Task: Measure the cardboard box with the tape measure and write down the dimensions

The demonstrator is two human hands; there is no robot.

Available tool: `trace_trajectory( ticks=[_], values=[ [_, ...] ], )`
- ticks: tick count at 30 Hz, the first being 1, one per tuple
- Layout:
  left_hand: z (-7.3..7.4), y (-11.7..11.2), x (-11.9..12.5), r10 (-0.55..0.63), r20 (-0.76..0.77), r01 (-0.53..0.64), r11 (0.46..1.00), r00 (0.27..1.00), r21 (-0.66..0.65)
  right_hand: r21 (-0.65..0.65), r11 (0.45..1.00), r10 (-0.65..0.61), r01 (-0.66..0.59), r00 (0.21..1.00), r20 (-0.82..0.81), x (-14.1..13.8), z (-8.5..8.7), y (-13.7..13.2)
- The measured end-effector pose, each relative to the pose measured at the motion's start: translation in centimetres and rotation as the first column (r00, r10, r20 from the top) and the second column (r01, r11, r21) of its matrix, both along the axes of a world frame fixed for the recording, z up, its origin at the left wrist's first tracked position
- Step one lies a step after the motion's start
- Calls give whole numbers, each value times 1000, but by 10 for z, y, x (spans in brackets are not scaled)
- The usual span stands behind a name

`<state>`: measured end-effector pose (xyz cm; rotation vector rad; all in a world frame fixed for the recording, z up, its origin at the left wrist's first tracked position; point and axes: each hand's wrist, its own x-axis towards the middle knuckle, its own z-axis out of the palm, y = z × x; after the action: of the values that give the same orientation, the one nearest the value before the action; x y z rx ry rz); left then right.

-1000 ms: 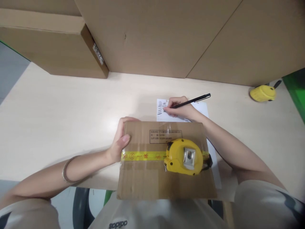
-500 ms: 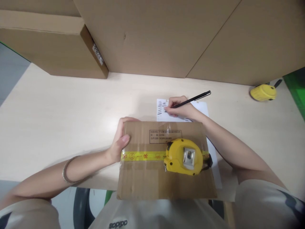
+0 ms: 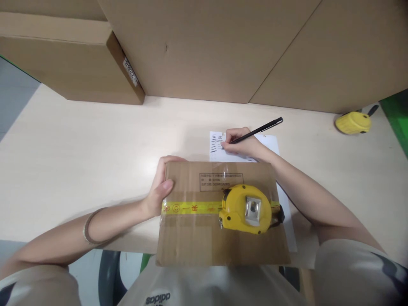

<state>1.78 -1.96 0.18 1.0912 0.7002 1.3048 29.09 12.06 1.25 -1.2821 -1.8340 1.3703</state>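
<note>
A taped cardboard box [image 3: 188, 242] sits at the front of the table, close to my body. My left hand [image 3: 161, 187] grips its upper left corner, thumb on the top face and fingers behind the far edge. On the box lies a yellow tape measure [image 3: 236, 208] with a metal clip facing up. Beyond the box, my right hand [image 3: 240, 142] is closed round a black pen [image 3: 263, 128], its tip near a white paper sheet [image 3: 215, 156] with rows of short dark handwritten marks. The box covers part of the sheet.
Large cardboard panels [image 3: 204, 55] stand along the back of the table [image 3: 79, 148]. A flat cardboard box [image 3: 70, 70] with a marked label is at the back left. A second yellow tape measure [image 3: 353, 123] with a black strap lies at the far right.
My right hand and the pen have shifted very slightly to the right over the paper. The left hand, box and tape measure look the same.
</note>
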Motion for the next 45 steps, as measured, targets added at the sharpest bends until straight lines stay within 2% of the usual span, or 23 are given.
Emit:
trace_trajectory(
  ticks=[12,20,28,34,45],
  values=[
    [0,-1,0,28,-34,-29,999,999,-26,57,998,8,-12,998,62,2,4,-1],
    [3,0,1,44,-55,-46,998,998,-40,-53,998,34,-33,999,16,6,3,0],
    [4,0,0,37,-49,-40,997,998,-64,-60,998,-4,3,1000,-5,5,4,-1],
    [0,0,0,22,-26,-21,1000,999,8,-27,1000,4,-3,1000,12,4,4,0],
    [0,-1,0,37,-49,-38,999,998,-25,21,1000,17,-19,998,52,5,1,4]
  ],
)
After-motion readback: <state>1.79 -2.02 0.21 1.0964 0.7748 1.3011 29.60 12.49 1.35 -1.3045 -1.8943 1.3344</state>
